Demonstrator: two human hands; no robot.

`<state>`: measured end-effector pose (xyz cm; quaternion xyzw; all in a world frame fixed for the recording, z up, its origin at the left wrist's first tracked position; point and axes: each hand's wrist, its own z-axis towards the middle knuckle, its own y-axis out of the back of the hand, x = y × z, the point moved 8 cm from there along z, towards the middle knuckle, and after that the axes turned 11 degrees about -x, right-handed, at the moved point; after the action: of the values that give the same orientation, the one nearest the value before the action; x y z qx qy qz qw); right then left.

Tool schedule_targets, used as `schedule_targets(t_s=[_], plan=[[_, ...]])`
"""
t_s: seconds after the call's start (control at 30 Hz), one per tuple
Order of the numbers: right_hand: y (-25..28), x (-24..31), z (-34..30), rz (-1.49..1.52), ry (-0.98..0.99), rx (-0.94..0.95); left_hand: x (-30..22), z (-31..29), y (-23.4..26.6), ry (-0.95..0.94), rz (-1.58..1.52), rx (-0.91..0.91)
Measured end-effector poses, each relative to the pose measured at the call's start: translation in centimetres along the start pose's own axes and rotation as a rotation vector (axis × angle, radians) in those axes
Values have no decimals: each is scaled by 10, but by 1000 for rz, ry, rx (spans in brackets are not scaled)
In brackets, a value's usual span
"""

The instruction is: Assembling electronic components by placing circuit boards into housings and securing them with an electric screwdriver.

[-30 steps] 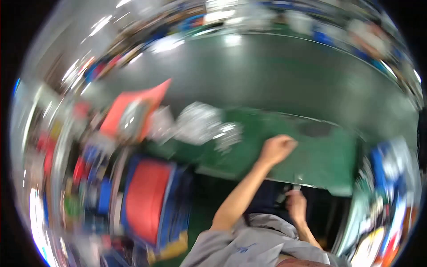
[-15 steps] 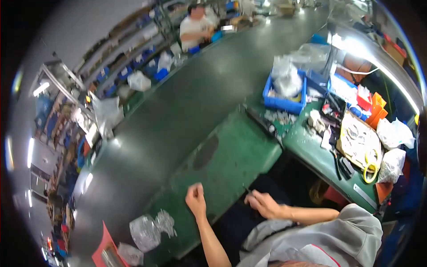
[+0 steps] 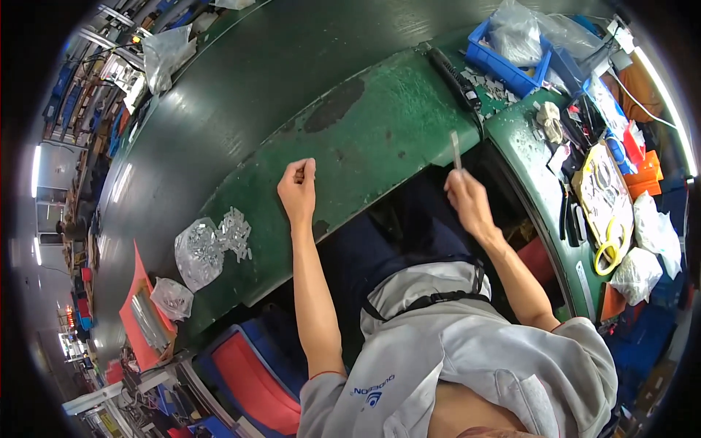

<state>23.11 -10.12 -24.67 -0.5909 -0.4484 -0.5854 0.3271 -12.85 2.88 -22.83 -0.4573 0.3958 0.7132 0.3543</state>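
Note:
My left hand (image 3: 297,196) is closed above the green worktop (image 3: 380,124). Its fingers are curled in, and whatever they may hold is too small to make out. Past the worktop's near edge, my right hand (image 3: 469,203) grips a thin flat silvery tool (image 3: 456,150) that points away from me, slightly blurred. To the left of my left hand lies a clear plastic bag (image 3: 198,252) of small transparent pieces. A loose heap of the same clear pieces (image 3: 235,233) spreads beside the bag.
A black corded tool (image 3: 453,80) lies at the worktop's far right, near a blue bin (image 3: 504,66) with bags. On the right side table are yellow-handled scissors (image 3: 607,257), black pliers (image 3: 564,212) and a steel ruler (image 3: 585,290). A red chair (image 3: 255,379) stands lower left.
The view has shifted, showing more of my body and the near side. My right hand has turned so that its tool points away from me. My left hand stays closed.

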Motion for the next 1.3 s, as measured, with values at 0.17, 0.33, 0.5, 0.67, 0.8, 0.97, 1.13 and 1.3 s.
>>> schedule_targets(t_s=[0.17,0.33,0.5,0.67,0.8,0.97,1.13,1.3], plan=[[32,3,15,-191,265,-128,-4,-8,-5,22,10,28],[29,7,6,-199,113,-65,-2,1,0,-2,-43,18],[40,-8,25,-277,210,-112,-7,2,-3,-1,-105,7],[31,-5,16,-141,181,-125,-5,2,0,-3,-152,-13],[17,7,11,-102,268,-138,6,0,7,32,-112,-13],[0,19,21,-103,310,-163,7,-1,8,55,-76,-4],[-19,44,59,-267,480,-192,4,11,4,27,-85,13],[-40,37,106,-435,690,-281,3,7,-7,99,-123,23]])
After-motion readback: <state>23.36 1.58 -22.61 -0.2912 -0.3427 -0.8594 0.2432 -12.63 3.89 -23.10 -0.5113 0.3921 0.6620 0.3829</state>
